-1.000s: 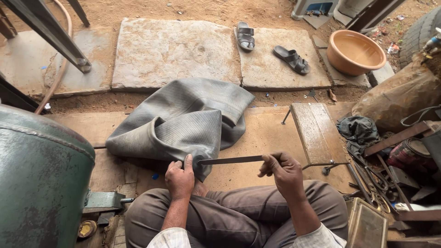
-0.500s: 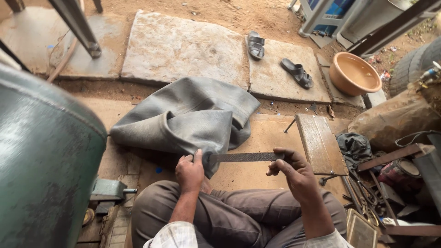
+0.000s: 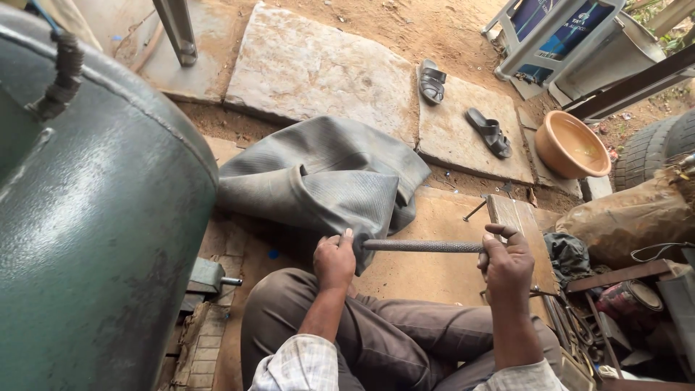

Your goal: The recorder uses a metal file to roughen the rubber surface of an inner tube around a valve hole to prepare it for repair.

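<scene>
Two hands on one long metal file (image 3: 423, 246), held level above the lap: the right hand (image 3: 507, 264) has its fingers wrapped round the near end, the left hand (image 3: 334, 259) pinches the far end against a fold of the grey rubber inner tube (image 3: 326, 181). That tube lies crumpled on the ground ahead. Green tank (image 3: 94, 217) at left; sandals (image 3: 489, 132) and a tan basin (image 3: 570, 147) beyond, its contents hard to make out.

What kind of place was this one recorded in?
Probably an open-air tyre repair stall on bare ground: a big grey inner tube lies on the slabs, a green air tank stands beside it, and a tyre sits at right.
</scene>
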